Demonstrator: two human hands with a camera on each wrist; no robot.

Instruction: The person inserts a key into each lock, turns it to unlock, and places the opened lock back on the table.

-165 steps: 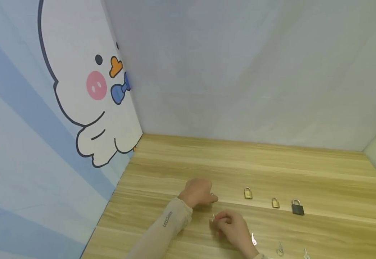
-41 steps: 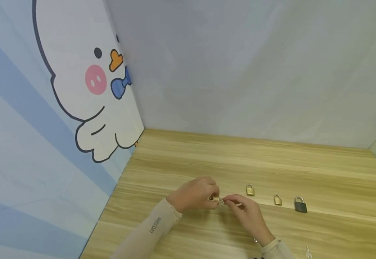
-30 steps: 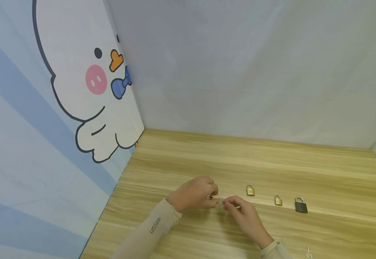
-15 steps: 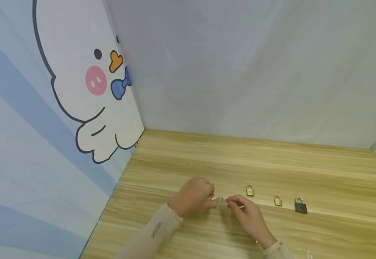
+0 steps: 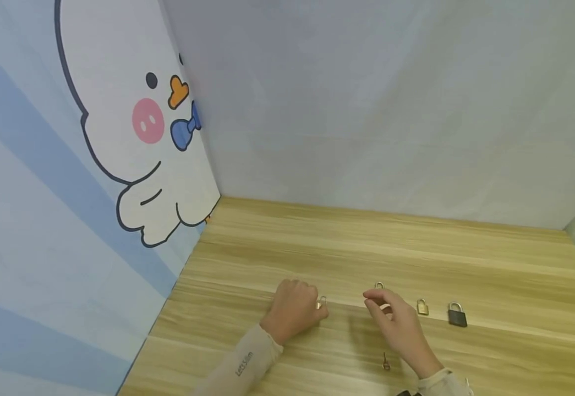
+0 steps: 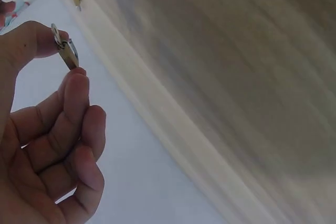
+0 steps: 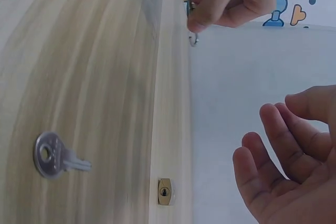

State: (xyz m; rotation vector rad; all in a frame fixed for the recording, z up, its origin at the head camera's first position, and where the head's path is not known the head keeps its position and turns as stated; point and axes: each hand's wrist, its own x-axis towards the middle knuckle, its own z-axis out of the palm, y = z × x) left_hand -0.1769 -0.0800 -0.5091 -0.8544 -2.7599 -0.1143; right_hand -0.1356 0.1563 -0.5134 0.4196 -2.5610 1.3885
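My left hand [image 5: 293, 311] pinches a small brass padlock [image 6: 67, 56] between thumb and index finger, just above the table. A metal ring or key head [image 6: 56, 33] stands out at the padlock's end by the thumb. Its shackle [image 5: 323, 301] points away from me in the head view. To the right, my right hand [image 5: 400, 325] hovers with bent, parted fingers and holds nothing. It partly hides a second brass padlock [image 5: 379, 285]. A key [image 5: 386, 361] lies on the table just left of the right wrist; the right wrist view shows a silver key [image 7: 50, 156].
Right of the right hand lie a small brass padlock [image 5: 422, 307] and a black padlock [image 5: 457, 316]. Another key [image 5: 467, 383] shows partly beside the right sleeve. The wood-grain table [image 5: 277, 236] meets a pale wall behind and a cartoon-printed wall [image 5: 119, 220] at left.
My right fingers have let go of the left hand's padlock and moved right, away from it. The left hand has turned, so the padlock's shackle swung from pointing right to pointing away from me.
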